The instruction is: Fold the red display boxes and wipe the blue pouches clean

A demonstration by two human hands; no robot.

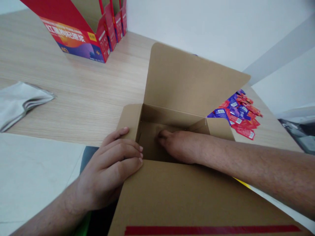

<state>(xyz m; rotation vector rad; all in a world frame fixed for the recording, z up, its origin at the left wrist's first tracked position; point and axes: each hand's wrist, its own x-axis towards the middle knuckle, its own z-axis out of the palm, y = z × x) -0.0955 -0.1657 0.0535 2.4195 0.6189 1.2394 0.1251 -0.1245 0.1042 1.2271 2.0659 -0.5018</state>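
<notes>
So, open kraft cardboard box (192, 78) sits at the near edge of the table (81, 108), flaps up. Right hand (178, 147) is down inside it, fingers (163, 137) curled; can't tell if they touch the box floor or hold anything. Left hand (110, 167) lies across the box's near left corner, fingers extended and together, no grip. Right of box: red and purple sachets (236, 114). Far left: red cartons (81, 36). Left: grey cloth (22, 105).
</notes>
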